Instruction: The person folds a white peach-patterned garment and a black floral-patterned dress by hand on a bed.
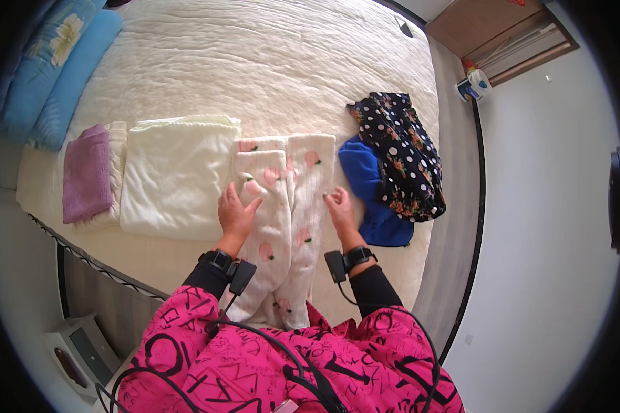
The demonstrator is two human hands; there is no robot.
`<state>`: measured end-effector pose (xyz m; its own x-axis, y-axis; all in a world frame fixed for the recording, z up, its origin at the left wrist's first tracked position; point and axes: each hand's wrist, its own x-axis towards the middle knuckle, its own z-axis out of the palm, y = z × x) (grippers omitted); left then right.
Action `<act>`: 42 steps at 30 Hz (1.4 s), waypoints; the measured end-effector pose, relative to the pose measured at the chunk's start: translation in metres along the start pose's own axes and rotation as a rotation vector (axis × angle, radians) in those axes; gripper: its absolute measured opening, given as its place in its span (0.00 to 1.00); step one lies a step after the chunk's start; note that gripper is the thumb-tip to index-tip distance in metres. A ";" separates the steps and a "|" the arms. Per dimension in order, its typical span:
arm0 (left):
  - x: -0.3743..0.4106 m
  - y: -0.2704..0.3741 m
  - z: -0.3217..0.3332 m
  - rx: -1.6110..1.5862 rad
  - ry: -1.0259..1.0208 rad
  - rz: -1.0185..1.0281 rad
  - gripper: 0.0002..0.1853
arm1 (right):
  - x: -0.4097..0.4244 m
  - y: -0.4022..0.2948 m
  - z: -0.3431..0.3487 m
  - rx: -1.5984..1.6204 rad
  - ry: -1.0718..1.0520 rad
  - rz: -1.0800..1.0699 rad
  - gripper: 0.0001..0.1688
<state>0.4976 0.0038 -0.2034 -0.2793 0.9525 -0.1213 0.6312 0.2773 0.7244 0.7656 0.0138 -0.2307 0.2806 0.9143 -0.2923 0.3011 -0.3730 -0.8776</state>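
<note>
White fleece pyjama trousers (304, 206) with a pink peach print lie lengthwise before me on the bed, their lower end partly hidden by my jacket. My left hand (236, 214) is at their left edge, thumb spread from the fingers; whether it touches the fleece I cannot tell. Just off the right edge, my right hand (340, 207) has loosely curled fingers with nothing visible in them. A folded cream blanket (178, 175) lies beside the trousers on the left. To the right, a black floral polka-dot garment (400, 155) partly covers a blue garment (361, 168).
The bed (268, 67) has a cream cover. A folded purple cloth (88, 175) lies over a cream fluffy one (118, 170) at left. Blue rolled bedding (75, 82) is at the upper left. A white bucket (478, 85) stands by the right wall. Cables run from my wrist devices.
</note>
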 end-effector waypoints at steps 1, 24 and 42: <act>0.006 0.009 -0.002 -0.023 -0.037 -0.027 0.40 | -0.003 0.002 0.005 -0.030 0.021 -0.029 0.30; 0.068 0.065 -0.076 -1.531 -0.774 -0.139 0.25 | 0.000 -0.067 0.053 -0.159 -0.075 -0.350 0.19; 0.036 0.103 -0.139 -1.621 -0.702 -0.065 0.20 | -0.081 -0.121 0.050 0.510 -1.048 0.007 0.34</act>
<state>0.4516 0.0494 -0.0385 0.3366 0.9362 -0.1009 -0.7742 0.3361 0.5364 0.6614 -0.0071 -0.1202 -0.6818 0.6840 -0.2593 -0.1658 -0.4897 -0.8560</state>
